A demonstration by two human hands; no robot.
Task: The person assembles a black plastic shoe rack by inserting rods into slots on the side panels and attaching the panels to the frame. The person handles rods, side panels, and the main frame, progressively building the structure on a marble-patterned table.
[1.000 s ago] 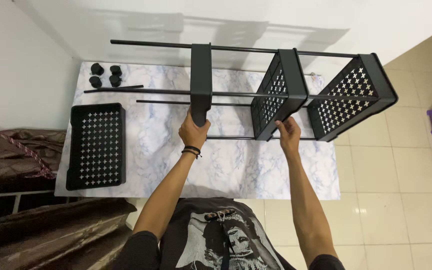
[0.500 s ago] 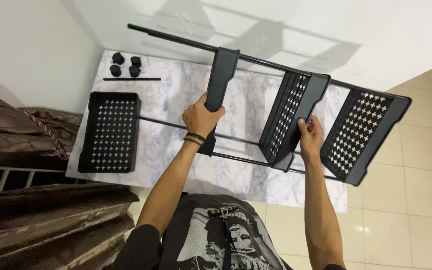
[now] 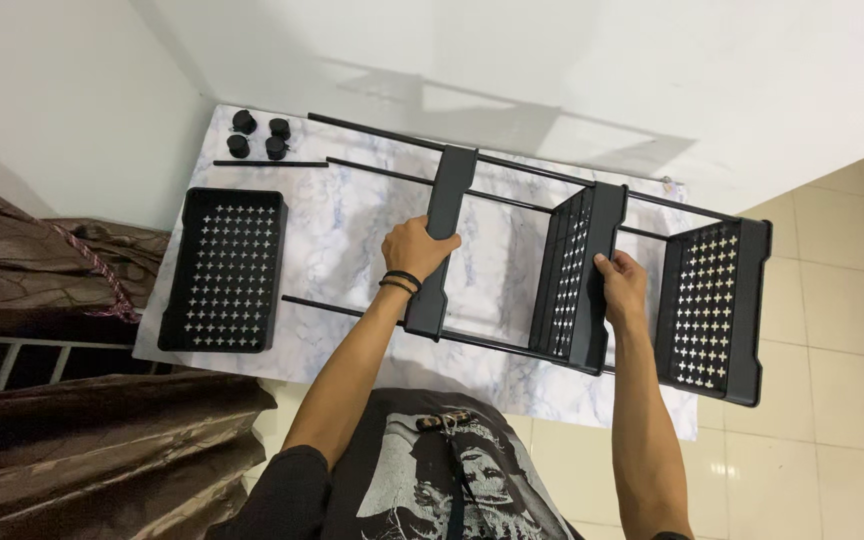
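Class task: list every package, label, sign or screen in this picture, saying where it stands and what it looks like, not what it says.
No package, label, sign or screen is in view.
Nearest to one: a pale grey printed figure on the person's black shirt, bottom centre.

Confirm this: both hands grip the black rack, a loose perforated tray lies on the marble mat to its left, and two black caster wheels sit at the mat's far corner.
Not quite. The head view shows four caster wheels, not two. The rest stands.
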